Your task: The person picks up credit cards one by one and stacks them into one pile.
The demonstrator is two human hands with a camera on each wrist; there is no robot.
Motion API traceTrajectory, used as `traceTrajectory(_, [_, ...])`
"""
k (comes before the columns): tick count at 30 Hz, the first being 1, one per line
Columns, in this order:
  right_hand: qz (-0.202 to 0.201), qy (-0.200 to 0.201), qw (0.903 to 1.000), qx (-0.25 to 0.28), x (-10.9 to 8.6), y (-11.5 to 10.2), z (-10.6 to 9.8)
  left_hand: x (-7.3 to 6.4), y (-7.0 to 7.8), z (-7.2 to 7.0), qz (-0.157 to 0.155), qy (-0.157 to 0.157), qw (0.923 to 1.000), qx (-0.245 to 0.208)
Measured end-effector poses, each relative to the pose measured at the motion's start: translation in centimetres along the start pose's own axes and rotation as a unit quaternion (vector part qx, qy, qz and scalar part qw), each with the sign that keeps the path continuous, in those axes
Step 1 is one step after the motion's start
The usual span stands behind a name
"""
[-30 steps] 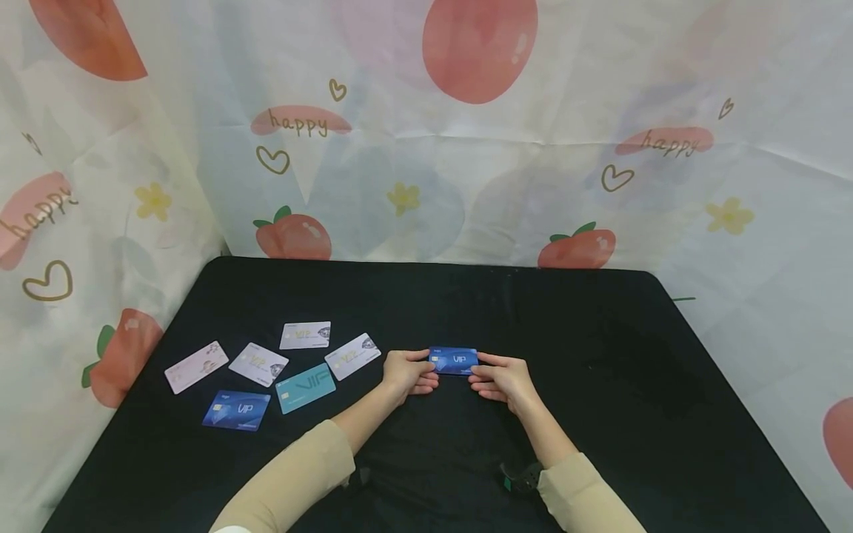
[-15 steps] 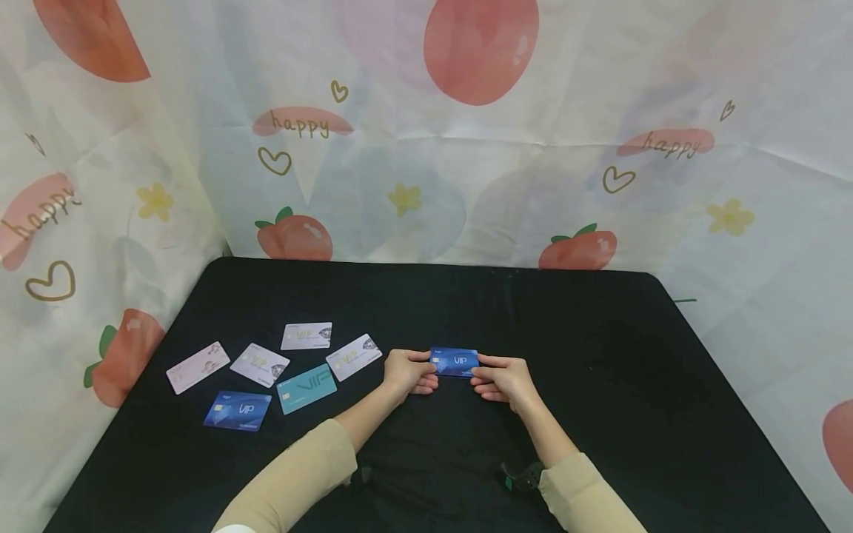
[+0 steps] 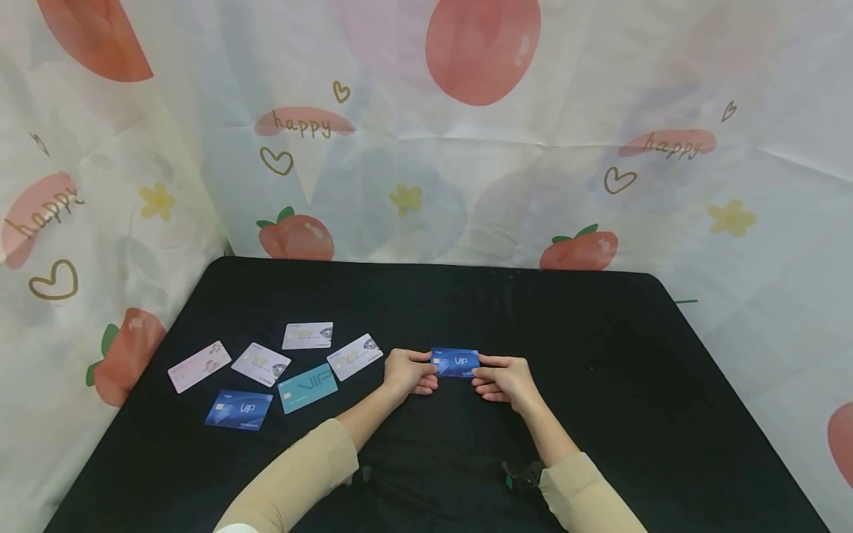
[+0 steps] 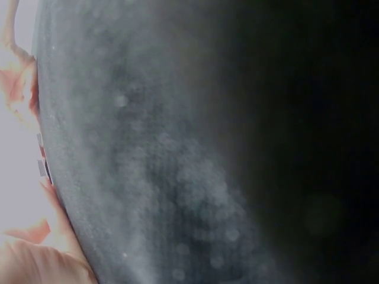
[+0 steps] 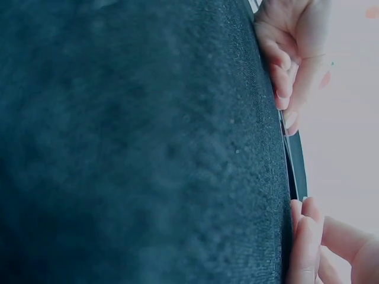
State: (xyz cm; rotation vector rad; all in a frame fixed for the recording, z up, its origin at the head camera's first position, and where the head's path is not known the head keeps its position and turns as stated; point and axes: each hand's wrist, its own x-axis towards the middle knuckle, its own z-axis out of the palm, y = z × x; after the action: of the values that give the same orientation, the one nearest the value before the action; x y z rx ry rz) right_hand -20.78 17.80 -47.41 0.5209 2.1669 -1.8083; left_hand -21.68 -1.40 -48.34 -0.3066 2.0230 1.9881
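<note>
Near the middle of the black table, a blue VIP card [image 3: 455,363] lies between both hands, face up. My left hand [image 3: 406,374] pinches its left end between thumb and fingers. Its right end is pinched the same way by my right hand [image 3: 505,381]. Seen almost edge-on in the right wrist view, the card [image 5: 292,168] is a thin strip close over the cloth, with fingertips at both ends. The left wrist view is mostly blurred dark cloth, with the hands at its left edge.
Left of the hands lie several loose cards: a second blue card [image 3: 238,410], a teal card [image 3: 308,389], a pinkish card [image 3: 199,366] and several white VIP cards [image 3: 355,357]. A dark strap [image 3: 523,476] is at the right sleeve. A printed curtain [image 3: 493,200] stands behind the table [image 3: 600,333].
</note>
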Motion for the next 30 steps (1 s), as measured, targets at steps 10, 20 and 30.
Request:
traceTrajectory(10, [-0.003,0.004,0.9999,-0.016,-0.09,0.10,-0.03,-0.05,-0.14,0.18,0.009,0.015,0.9998,0.009])
traceTrajectory(20, [-0.009,0.006,0.9999,-0.009,-0.08,0.18,0.03,-0.29,-0.02,0.17,0.014,0.024,0.9995,0.011])
traceTrajectory(30, [-0.008,0.006,0.9999,0.003,-0.57,-0.06,-0.06,-0.18,-0.08,0.13,0.009,0.029,0.9995,0.001])
